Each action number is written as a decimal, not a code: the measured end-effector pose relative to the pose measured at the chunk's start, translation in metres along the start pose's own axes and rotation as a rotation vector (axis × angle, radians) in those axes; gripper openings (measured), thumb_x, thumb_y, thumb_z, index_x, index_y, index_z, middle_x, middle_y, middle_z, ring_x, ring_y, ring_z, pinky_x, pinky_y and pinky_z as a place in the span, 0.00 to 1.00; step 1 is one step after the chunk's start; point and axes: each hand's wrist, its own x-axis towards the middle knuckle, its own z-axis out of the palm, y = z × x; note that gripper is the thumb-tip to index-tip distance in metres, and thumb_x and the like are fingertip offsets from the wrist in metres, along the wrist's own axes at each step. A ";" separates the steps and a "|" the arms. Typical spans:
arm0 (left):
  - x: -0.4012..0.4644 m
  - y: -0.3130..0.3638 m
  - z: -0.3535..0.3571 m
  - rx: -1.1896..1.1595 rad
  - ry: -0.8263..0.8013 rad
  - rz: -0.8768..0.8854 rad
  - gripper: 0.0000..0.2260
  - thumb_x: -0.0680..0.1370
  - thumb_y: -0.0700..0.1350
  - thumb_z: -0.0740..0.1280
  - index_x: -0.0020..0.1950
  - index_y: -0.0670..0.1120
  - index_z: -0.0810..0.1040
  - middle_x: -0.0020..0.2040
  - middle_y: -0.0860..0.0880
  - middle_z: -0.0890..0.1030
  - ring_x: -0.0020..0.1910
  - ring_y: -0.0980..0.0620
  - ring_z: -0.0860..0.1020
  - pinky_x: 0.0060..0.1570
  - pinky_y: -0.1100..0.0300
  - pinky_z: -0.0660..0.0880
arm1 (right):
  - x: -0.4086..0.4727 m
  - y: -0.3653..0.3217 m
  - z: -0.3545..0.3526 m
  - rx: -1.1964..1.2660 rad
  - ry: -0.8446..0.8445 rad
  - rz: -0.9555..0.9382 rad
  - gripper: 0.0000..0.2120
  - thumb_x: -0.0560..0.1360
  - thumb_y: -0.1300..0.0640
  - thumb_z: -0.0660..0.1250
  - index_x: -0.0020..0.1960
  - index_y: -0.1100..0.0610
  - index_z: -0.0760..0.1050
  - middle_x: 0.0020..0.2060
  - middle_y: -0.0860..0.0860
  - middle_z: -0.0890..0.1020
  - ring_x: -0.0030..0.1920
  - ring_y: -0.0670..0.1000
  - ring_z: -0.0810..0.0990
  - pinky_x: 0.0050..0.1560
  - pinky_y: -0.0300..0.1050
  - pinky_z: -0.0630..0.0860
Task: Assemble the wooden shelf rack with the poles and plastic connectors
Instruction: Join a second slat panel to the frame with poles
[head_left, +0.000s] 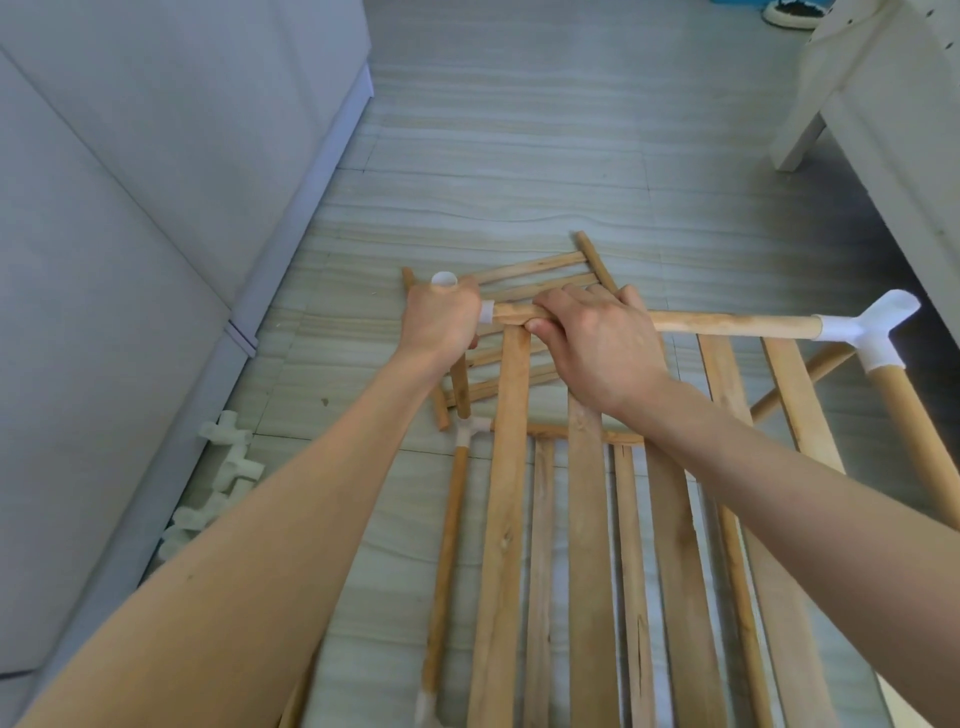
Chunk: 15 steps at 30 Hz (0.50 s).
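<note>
The left hand (441, 319) grips a white plastic connector (447, 283) (mostly hidden); the right hand (597, 343) wraps the round wooden pole (727, 323) entering it.

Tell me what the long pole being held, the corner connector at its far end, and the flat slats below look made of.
Pole: seemingly bare, unvarnished wood, with pale tan grain streaks and a matte surface. Corner connector: probably moulded plastic, smooth, uniformly white, slightly glossy. Slats: raw-looking wood, with visible knots, grain lines and rough edges.
</note>
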 end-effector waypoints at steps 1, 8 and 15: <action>0.000 0.000 0.001 -0.002 0.009 0.027 0.10 0.77 0.45 0.58 0.36 0.46 0.67 0.34 0.44 0.76 0.34 0.46 0.77 0.29 0.65 0.72 | 0.000 0.001 0.000 -0.001 -0.003 -0.006 0.15 0.80 0.49 0.55 0.58 0.55 0.75 0.51 0.51 0.81 0.52 0.55 0.76 0.50 0.47 0.60; 0.002 -0.001 -0.002 -0.032 0.010 0.060 0.11 0.77 0.41 0.57 0.34 0.47 0.64 0.35 0.44 0.72 0.35 0.47 0.73 0.15 0.71 0.63 | 0.006 0.001 -0.002 -0.005 -0.044 -0.037 0.15 0.80 0.49 0.55 0.58 0.56 0.74 0.52 0.53 0.80 0.54 0.56 0.75 0.51 0.48 0.59; 0.001 -0.007 0.003 0.002 0.013 0.106 0.12 0.77 0.42 0.58 0.33 0.46 0.66 0.34 0.43 0.74 0.40 0.43 0.78 0.33 0.65 0.71 | -0.001 0.004 -0.003 -0.022 -0.055 -0.032 0.15 0.80 0.49 0.55 0.59 0.56 0.74 0.52 0.52 0.80 0.52 0.56 0.76 0.51 0.48 0.61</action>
